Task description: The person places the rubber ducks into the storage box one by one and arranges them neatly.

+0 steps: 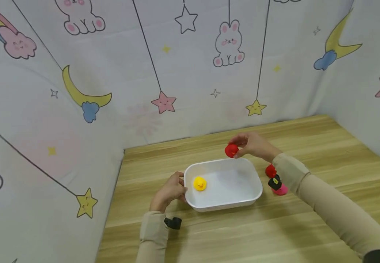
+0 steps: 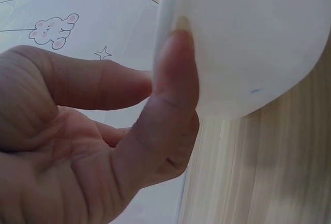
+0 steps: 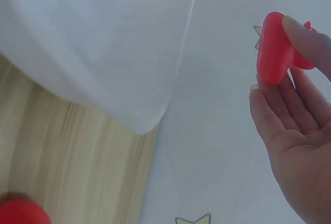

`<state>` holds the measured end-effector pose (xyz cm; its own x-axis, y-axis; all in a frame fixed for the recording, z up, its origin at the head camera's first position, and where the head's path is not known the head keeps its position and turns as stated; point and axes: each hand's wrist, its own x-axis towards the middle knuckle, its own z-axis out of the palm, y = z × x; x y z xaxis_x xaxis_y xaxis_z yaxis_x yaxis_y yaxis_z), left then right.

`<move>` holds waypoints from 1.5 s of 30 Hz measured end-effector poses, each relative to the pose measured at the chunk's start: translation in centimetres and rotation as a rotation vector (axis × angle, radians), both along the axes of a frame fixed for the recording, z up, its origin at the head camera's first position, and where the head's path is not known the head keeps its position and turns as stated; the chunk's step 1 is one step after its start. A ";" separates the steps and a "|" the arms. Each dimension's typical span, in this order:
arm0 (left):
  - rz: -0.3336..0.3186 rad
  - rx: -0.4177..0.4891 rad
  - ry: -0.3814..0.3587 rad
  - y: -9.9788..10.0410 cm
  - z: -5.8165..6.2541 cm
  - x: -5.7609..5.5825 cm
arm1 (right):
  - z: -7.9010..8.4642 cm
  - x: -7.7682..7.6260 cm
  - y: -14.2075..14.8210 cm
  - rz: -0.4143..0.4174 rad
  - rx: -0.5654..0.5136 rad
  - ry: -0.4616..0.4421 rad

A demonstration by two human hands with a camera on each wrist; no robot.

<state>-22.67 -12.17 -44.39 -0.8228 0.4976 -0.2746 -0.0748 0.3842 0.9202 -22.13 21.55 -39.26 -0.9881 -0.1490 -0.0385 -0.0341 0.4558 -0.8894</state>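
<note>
**Left hand (image 1: 171,190) pinches one tray (image 1: 232,182), right hand (image 1: 251,143) one red toy (image 1: 231,150)**

Inside, near the left hand, sits one yellow duck (image 1: 200,183). Near the right hand lie one other red toy (image 1: 270,170) and one pink toy (image 1: 281,190).

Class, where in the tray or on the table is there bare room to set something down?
Bare: inside the tray, right of the yellow duck; the table in front of the tray, between left sleeve and right sleeve. Crowded: right of the tray, where a red toy and pink toy sit.
</note>
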 end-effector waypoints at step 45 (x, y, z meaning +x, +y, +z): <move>-0.035 0.020 0.026 -0.3 0.1 0.3 | -4.1 -1.7 -9.6 0.462 0.659 0.028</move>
